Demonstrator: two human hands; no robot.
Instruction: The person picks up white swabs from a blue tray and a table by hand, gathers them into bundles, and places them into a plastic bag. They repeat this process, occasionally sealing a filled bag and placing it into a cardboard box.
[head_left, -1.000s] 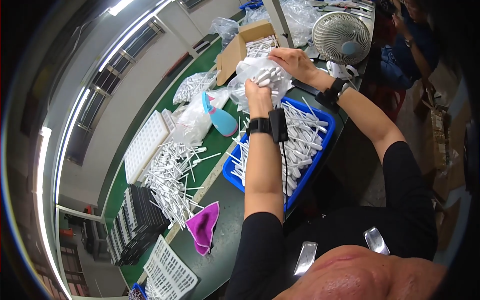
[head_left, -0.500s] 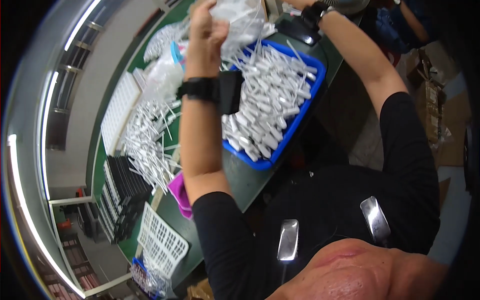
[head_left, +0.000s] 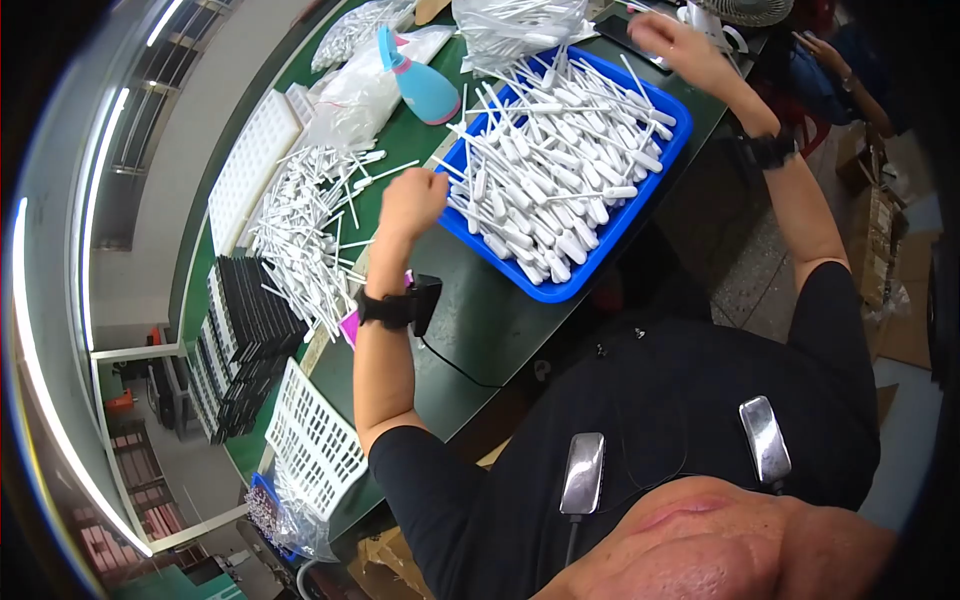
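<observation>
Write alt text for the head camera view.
A person's raised left hand and right hand flank a blue tray heaped with white plastic droppers on a green table. More droppers lie loose to the left.

Blue tray (head_left: 640, 215) heaped with white plastic droppers (head_left: 560, 160), on green table.
</observation>
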